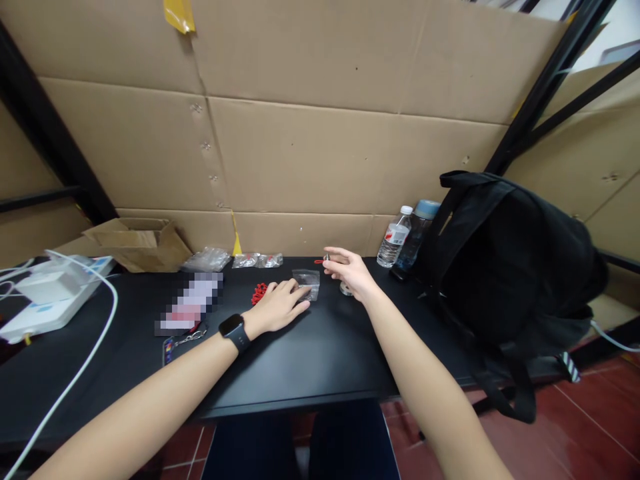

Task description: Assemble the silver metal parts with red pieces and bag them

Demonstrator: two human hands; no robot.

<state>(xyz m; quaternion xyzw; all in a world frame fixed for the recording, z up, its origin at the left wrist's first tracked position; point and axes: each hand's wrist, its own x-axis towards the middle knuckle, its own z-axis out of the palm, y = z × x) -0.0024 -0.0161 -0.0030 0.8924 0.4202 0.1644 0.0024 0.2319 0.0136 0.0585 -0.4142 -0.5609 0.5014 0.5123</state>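
My right hand is raised slightly above the black table, thumb and fingers pinched on a small metal piece with a red cord loop. What kind of piece it is, I cannot make out. Partly hidden beneath this hand lies a round silvery object. My left hand, with a dark watch on its wrist, rests with fingers stretched out; its fingertips touch a small clear plastic bag. Beside its knuckles sits a heap of red cords.
Small clear packets and a brown paper bag line the back. A blurred card and a white power strip with cables lie left. Bottles and a black backpack stand right. Cardboard walls the back.
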